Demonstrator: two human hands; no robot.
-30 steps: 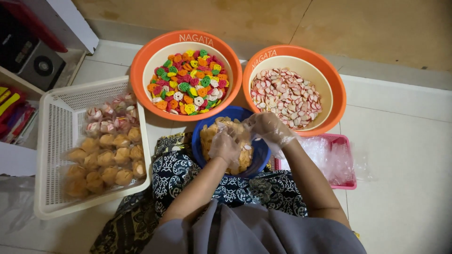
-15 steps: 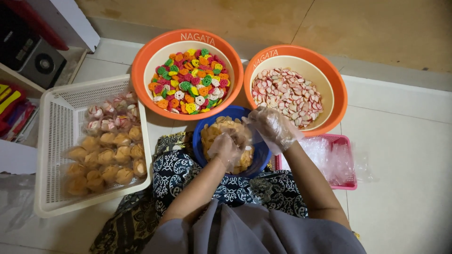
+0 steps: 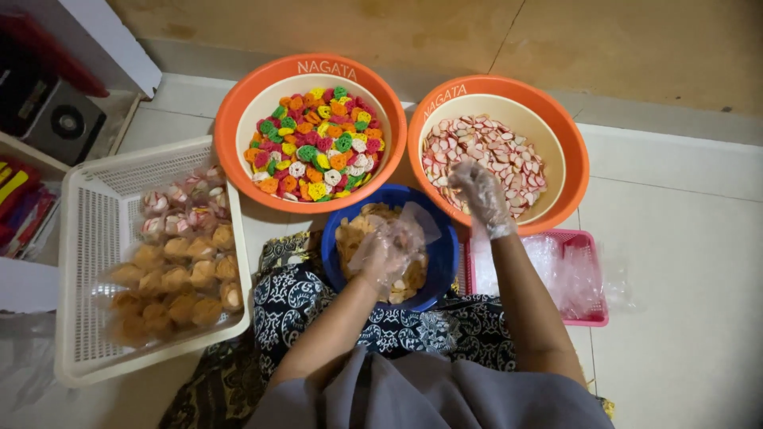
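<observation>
My left hand [image 3: 388,253], in a thin clear glove, hovers over the blue bowl [image 3: 446,262] of tan crackers and holds a small clear plastic bag with a few crackers in it. My right hand [image 3: 479,193], also gloved, reaches into the right orange basin [image 3: 574,151] and touches the pink-and-white crackers [image 3: 493,151] with fingers apart. The left orange basin [image 3: 238,127] holds multicoloured crackers [image 3: 318,143].
A white plastic basket [image 3: 87,238] on the left holds several filled bags of tan and pink crackers. A small pink basket [image 3: 588,314] with clear plastic bags sits at the right. Shelving with boxes stands at the far left. Tiled floor lies all around.
My right hand has left the blue bowl and moved up and right into the basin of pink-and-white crackers. My left hand has stayed over the blue bowl with the bag.
</observation>
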